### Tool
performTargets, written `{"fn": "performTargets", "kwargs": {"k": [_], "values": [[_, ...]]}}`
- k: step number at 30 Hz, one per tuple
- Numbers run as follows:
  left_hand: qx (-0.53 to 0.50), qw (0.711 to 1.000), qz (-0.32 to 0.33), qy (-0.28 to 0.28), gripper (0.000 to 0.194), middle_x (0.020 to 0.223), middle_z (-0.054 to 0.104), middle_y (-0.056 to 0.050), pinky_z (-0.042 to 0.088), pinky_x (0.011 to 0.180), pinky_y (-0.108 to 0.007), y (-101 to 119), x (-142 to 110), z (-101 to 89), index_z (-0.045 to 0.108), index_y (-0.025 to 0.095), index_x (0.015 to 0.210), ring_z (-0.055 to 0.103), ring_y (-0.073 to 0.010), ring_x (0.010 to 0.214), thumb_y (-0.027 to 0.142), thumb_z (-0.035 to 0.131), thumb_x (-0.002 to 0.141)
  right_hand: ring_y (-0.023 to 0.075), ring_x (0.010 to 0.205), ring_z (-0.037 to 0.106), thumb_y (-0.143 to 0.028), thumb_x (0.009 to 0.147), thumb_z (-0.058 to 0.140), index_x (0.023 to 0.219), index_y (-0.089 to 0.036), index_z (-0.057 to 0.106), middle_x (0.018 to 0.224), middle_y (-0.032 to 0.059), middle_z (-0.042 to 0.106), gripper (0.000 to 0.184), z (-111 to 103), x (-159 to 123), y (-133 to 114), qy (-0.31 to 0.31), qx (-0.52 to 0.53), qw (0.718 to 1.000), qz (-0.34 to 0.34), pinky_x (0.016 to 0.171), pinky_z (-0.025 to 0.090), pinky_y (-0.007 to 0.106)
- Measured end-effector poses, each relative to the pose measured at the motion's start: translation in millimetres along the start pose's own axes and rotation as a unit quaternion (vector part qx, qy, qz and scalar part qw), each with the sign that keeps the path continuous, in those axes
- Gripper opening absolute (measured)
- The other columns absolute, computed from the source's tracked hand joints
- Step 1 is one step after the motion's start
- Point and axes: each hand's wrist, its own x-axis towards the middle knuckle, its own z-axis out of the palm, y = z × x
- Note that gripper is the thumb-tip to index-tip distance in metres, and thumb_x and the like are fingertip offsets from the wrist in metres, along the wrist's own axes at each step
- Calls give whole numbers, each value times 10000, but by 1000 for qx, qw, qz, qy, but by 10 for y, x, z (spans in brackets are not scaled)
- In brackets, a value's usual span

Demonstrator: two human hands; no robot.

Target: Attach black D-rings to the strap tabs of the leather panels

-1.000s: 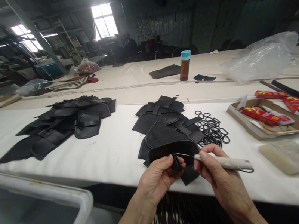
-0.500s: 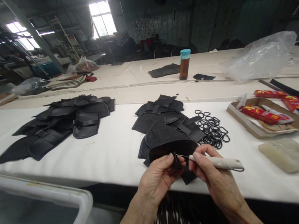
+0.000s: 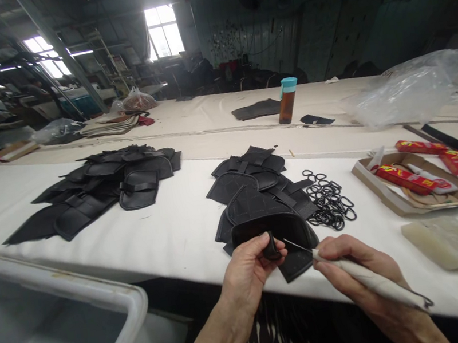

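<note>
My left hand (image 3: 250,264) pinches the folded strap of a black leather piece (image 3: 266,226) between thumb and fingers. In my right hand (image 3: 357,267) is an awl (image 3: 374,279) with a pale wrapped handle, its thin metal tip pointing left, a little apart from the strap. More black leather pieces (image 3: 233,185) lie overlapped just beyond my hands. Beside them on the right is a loose heap of black D-rings (image 3: 331,199). Another pile of black leather pieces with straps (image 3: 96,186) spreads over the table at left.
A cardboard tray (image 3: 394,200) with red boxes (image 3: 406,178) sits at right, behind a yellowish translucent block (image 3: 451,242). Farther back stand a teal-lidded bottle (image 3: 287,101) and a clear plastic bag (image 3: 411,87). A white tub's rim (image 3: 136,299) borders the table at lower left.
My right hand has drawn the awl away from the strap, moving right and down. My left hand keeps its pinch on the strap. The whole view has shifted slightly.
</note>
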Motion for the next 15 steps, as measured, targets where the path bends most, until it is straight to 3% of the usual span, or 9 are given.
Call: {"fn": "performTargets", "kwargs": {"k": [5,11,15], "values": [[7,1000,8,13,128,662,692,-87,519,656,-265,-13,7,2,686,68,663,640,-146,615,149,629,744,151,595,581,-262,700,668,685,-209,598,665,19,616,89,-113,-110,-122,79,22,997,-7,483,447,208],[23,998,28,42,102,632,687,-83,523,634,-269,-19,-39,60,671,73,632,634,-145,583,149,659,699,153,557,599,-246,691,668,694,-206,607,633,20,636,72,-212,-215,-122,75,-5,997,-18,467,464,198],[35,997,58,48,118,610,679,-71,518,610,-261,-45,-59,73,666,80,620,626,-140,554,183,675,677,153,564,599,-285,692,664,676,-215,596,639,16,634,99,-270,-269,-171,95,-26,995,9,505,487,202]]}}
